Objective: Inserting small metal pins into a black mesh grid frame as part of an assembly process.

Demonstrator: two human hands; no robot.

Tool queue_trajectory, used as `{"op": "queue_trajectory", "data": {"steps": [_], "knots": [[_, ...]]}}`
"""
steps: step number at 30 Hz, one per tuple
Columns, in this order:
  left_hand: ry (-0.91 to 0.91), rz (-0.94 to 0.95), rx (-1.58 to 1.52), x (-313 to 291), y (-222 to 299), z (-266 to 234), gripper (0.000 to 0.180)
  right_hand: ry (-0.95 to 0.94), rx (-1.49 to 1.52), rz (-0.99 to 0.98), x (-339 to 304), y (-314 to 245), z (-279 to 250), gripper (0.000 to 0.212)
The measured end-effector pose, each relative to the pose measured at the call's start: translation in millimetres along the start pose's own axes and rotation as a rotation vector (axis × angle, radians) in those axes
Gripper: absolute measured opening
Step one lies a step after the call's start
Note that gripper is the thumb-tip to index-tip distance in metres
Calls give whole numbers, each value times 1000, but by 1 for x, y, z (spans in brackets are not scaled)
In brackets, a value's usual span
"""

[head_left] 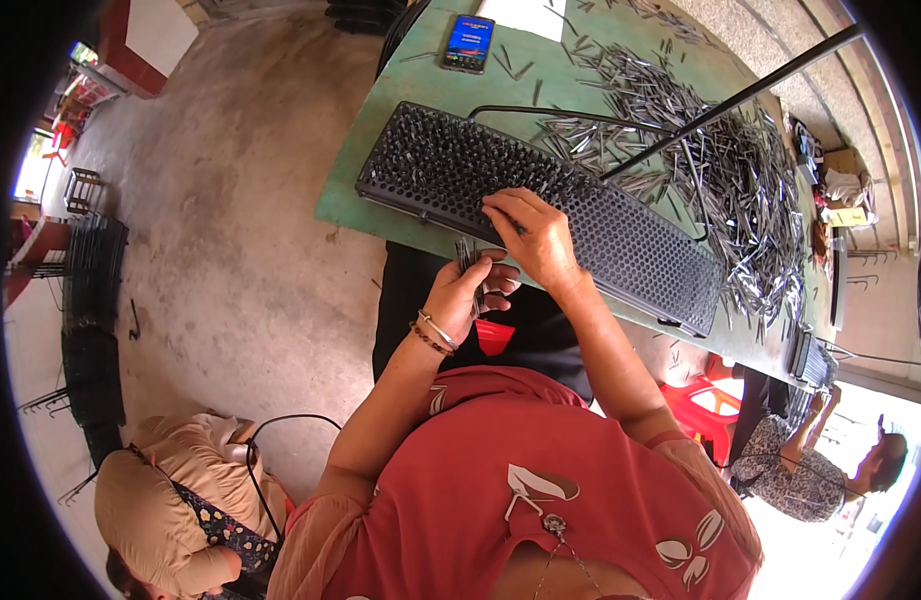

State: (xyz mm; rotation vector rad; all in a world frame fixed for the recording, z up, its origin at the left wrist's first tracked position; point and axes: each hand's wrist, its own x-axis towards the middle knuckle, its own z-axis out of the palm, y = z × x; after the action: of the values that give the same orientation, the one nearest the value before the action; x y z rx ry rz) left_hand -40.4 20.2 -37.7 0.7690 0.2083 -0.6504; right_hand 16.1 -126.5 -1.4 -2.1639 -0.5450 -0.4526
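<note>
My left hand (468,290) is closed around a small bundle of thin, dark, shiny strips (468,258), held just off the table's near edge. My right hand (537,238) is pinched over a long black board (641,245) full of round holes; whatever its fingertips hold is too small to make out. Left of that hand, many of the same strips (451,155) stand upright in the holes. To its right, the board shows bare holes. A big heap of loose strips (741,190) lies behind and to the right of the board, on the green table (346,190).
A black metal rod (741,95) slants over the heap, and a bent black wire frame (581,113) lies behind the board. A phone (469,43) rests at the far left. Two other people (181,500) (801,465) are nearby, with a red stool (696,410) at right.
</note>
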Motion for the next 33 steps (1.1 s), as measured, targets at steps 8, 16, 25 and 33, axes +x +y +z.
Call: {"op": "queue_trajectory", "data": {"steps": [8,16,25,33], "knots": [[-123,-34,-70,1,8,-3,27,60,-22,54,0,-9,1,16],[-262,7,-53,-11,26,-1,25,-342,317,267,8,-25,-15,19],[-116,-14,40,-15,29,-1,32,-403,585,705,14,-22,-10,16],[-114,-78,-67,-3,21,-19,35,109,51,117,30,-10,21,17]]}}
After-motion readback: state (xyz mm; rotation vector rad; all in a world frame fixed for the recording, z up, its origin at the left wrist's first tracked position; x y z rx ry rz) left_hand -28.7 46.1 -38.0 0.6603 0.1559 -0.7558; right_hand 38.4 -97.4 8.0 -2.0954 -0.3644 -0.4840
